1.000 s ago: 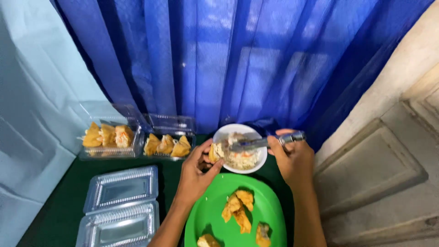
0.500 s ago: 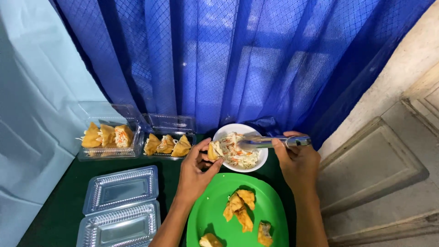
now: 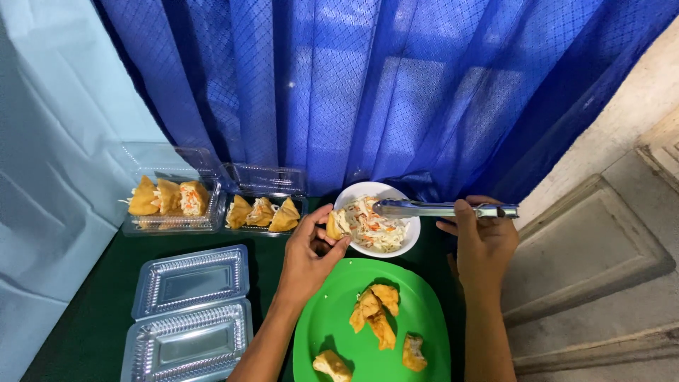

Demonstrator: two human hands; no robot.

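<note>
My left hand (image 3: pixel 309 253) holds a golden fried tofu pocket (image 3: pixel 334 226) at the left rim of a white bowl (image 3: pixel 411 228) of shredded vegetable filling (image 3: pixel 371 225). My right hand (image 3: pixel 481 240) grips metal tongs (image 3: pixel 431 209) that lie level across the bowl, their tips over the filling. Below the bowl, a green plate (image 3: pixel 424 318) carries several unfilled fried pieces (image 3: pixel 375 311).
Two clear plastic boxes with filled pockets (image 3: pixel 170 198) (image 3: pixel 263 212) stand open at the back left. An empty clear hinged box (image 3: pixel 187 311) lies open at the front left on the dark green tabletop (image 3: pixel 92 318). A blue curtain (image 3: pixel 353 92) hangs behind.
The tongs have settled lower and level across the bowl. My left hand still holds the pocket at the bowl's rim.
</note>
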